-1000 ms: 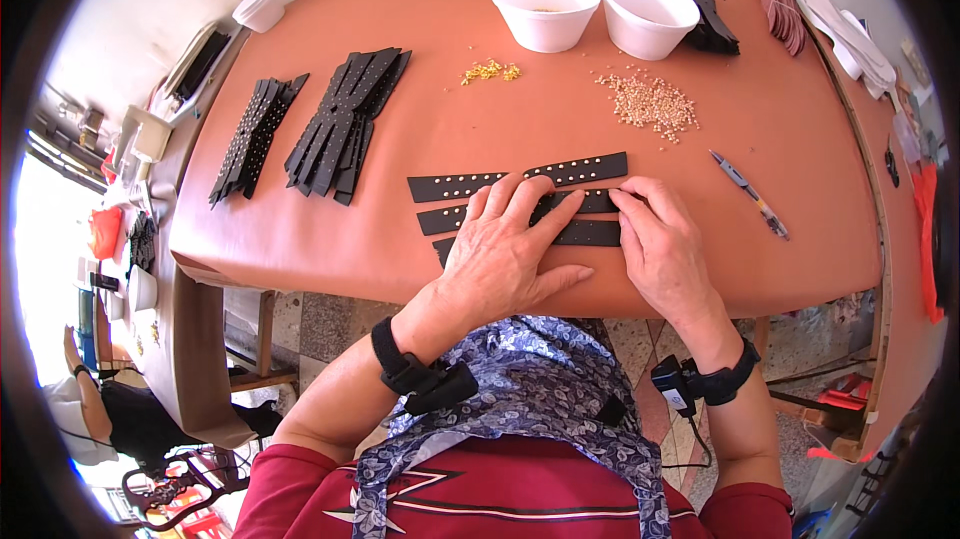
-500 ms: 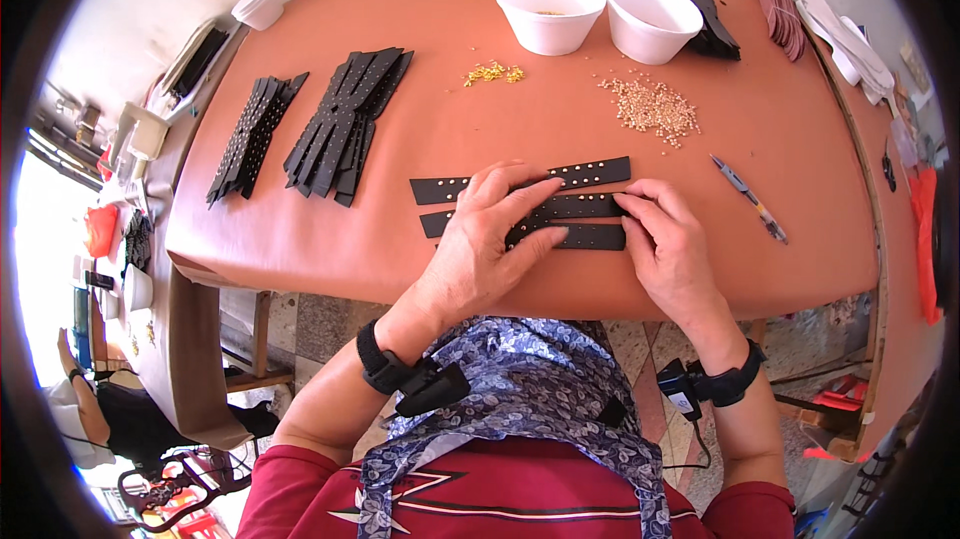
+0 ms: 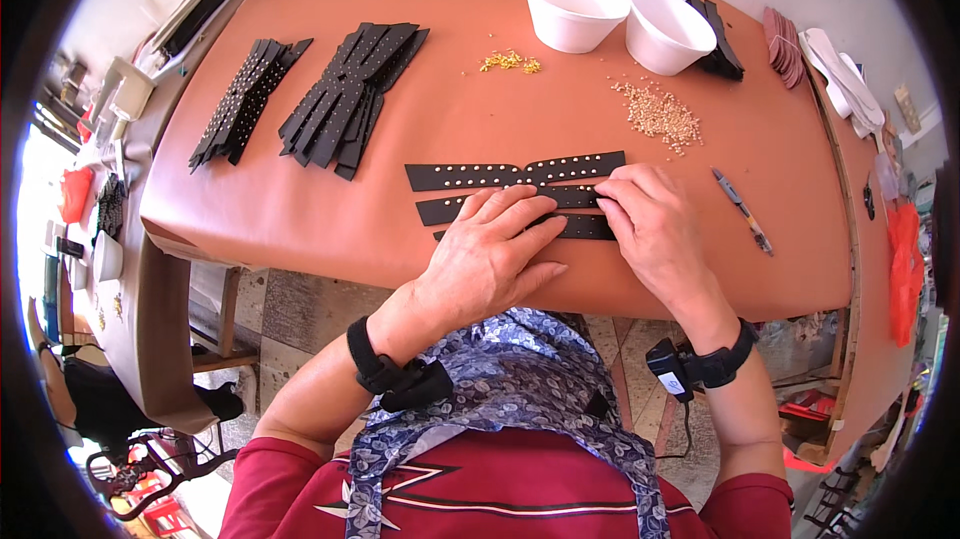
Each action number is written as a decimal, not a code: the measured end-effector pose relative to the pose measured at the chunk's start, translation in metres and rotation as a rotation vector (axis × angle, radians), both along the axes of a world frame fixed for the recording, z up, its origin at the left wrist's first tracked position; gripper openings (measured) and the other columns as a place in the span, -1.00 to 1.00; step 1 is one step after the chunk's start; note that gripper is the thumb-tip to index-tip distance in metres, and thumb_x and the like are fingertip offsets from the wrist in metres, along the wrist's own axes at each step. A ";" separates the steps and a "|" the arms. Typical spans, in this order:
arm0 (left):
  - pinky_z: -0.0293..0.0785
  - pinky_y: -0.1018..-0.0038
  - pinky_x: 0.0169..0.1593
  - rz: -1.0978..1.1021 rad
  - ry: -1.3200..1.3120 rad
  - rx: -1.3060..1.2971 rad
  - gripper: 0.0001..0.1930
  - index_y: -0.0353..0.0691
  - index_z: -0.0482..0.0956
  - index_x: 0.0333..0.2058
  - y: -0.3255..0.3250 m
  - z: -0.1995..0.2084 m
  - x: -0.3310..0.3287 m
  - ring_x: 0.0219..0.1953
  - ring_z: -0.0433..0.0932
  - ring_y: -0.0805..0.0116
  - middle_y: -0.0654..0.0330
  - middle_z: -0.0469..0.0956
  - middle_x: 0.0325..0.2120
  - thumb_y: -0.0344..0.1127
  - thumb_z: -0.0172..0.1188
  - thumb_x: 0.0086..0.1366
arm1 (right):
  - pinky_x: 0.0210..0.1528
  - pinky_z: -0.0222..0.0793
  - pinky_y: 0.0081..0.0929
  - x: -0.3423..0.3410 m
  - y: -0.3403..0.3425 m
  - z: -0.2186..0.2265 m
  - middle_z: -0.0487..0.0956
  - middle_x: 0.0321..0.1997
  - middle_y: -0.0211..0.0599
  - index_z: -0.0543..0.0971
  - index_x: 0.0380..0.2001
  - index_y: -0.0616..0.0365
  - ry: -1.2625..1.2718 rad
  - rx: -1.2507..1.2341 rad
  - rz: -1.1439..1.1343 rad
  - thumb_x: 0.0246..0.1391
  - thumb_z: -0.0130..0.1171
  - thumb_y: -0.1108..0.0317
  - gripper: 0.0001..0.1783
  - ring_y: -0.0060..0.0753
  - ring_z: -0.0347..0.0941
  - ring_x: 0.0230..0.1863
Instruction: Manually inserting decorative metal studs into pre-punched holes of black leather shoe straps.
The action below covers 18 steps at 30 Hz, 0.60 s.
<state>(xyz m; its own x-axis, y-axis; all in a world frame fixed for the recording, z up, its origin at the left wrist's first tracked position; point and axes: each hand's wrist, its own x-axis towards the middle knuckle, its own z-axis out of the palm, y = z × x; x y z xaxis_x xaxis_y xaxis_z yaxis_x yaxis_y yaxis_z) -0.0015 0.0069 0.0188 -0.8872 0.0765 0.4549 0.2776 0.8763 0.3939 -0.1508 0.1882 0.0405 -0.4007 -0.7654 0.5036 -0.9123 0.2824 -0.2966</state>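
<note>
Three black strips with rows of small metallic studs lie one above another near the table's front edge. The far strip (image 3: 465, 176) shows its whole length, pinched in at the middle. Across the middle strip (image 3: 570, 197) and the near strip (image 3: 590, 227) lies my left hand (image 3: 497, 247), fingers stretched out and palm down, hiding their centres. At the right end of the middle strip is my right hand (image 3: 655, 224), thumb and forefinger closed together on its surface. Whatever sits between those fingertips is too small or hidden to make out.
Two piles of studded black strips, a narrower pile (image 3: 245, 99) and a wider pile (image 3: 350, 94), lie left. Two white bowls (image 3: 575, 9) (image 3: 670, 31) stand at the back. Loose copper-coloured studs (image 3: 660, 117), yellow-gold pieces (image 3: 510, 61) and a pen (image 3: 742, 211) lie about.
My left hand has slid nearer to me and off the far strip, uncovering its middle. My right hand stays at the middle strip's right end. The whole view has shifted slightly.
</note>
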 end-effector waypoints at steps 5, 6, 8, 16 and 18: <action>0.35 0.07 0.23 0.001 0.019 -0.016 -0.52 -0.21 0.63 0.02 0.001 -0.001 0.001 0.21 0.44 0.00 0.07 0.53 0.09 -0.14 0.40 0.16 | -0.03 0.42 -0.21 -0.002 -0.012 -0.001 0.56 -0.18 -0.31 0.63 -0.28 0.18 0.001 -0.001 0.024 0.05 0.28 0.50 -0.87 -0.17 0.50 -0.09; 0.35 0.07 0.23 0.005 0.022 -0.011 -0.52 -0.21 0.63 0.02 0.001 -0.001 0.001 0.21 0.44 0.00 0.07 0.53 0.09 -0.14 0.40 0.16 | -0.03 0.42 -0.20 -0.003 -0.014 0.000 0.56 -0.19 -0.31 0.63 -0.29 0.18 0.010 0.007 0.032 0.05 0.28 0.50 -0.87 -0.16 0.50 -0.09; 0.34 0.06 0.23 -0.002 0.033 -0.016 -0.52 -0.21 0.63 0.03 0.002 -0.003 0.001 0.21 0.44 0.01 0.08 0.53 0.09 -0.13 0.40 0.16 | -0.03 0.42 -0.20 -0.006 -0.016 -0.001 0.56 -0.19 -0.30 0.62 -0.30 0.18 0.006 0.033 0.039 0.05 0.28 0.49 -0.88 -0.15 0.50 -0.10; 0.33 0.04 0.25 -0.010 0.031 0.009 -0.52 -0.21 0.63 0.03 0.002 -0.002 0.001 0.22 0.44 0.05 0.09 0.53 0.09 -0.12 0.39 0.18 | -0.02 0.39 -0.19 -0.006 -0.022 -0.002 0.55 -0.23 -0.28 0.58 -0.34 0.18 0.067 0.107 0.049 0.04 0.27 0.50 -0.91 -0.13 0.48 -0.10; 0.33 0.04 0.25 -0.008 0.033 0.012 -0.53 -0.21 0.63 0.03 0.003 -0.002 0.001 0.22 0.44 0.05 0.09 0.53 0.09 -0.12 0.39 0.18 | -0.04 0.39 -0.18 -0.005 -0.023 -0.001 0.54 -0.25 -0.26 0.56 -0.36 0.17 0.061 0.117 0.023 0.03 0.26 0.50 -0.91 -0.13 0.48 -0.12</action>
